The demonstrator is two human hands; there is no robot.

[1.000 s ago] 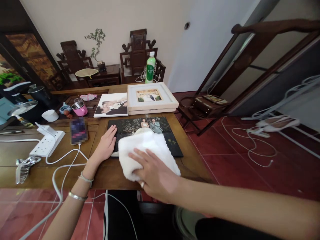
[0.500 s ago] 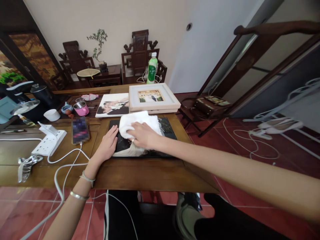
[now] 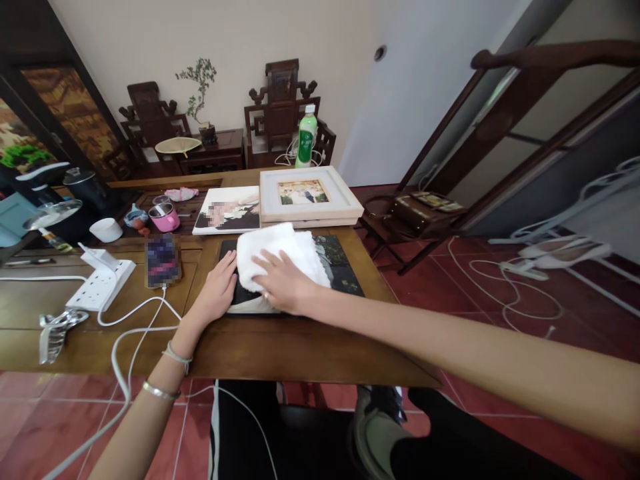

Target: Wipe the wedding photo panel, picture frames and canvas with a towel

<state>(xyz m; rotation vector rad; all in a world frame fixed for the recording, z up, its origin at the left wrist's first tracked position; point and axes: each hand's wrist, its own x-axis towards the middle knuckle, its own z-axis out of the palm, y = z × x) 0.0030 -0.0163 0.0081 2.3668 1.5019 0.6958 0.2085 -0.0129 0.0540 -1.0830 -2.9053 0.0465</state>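
A dark picture panel (image 3: 345,263) with a pale figure partly visible lies flat on the wooden table. Over its middle is a folded white towel (image 3: 267,243), hiding much of the image. My right hand (image 3: 283,280), with a ring on one finger, presses on top of the towel; its fingers are spread out flat. At the panel's left edge rests my left hand (image 3: 219,287), its fingers stretched out flat and touching the border. A bangle and a band circle the left wrist.
Behind the panel lie a framed photo (image 3: 345,193) and a white-edged picture (image 3: 230,203). A green bottle (image 3: 305,137) stands further back. Leftward are a phone (image 3: 163,260), power strip (image 3: 103,283), hair clip (image 3: 57,333), pink mug (image 3: 164,217) and white cables. A wooden chair (image 3: 395,233) stands right.
My right hand has gone from bunching the towel to lying spread on it. The towel's front part now reaches slightly nearer me. My left hand has stayed in place.
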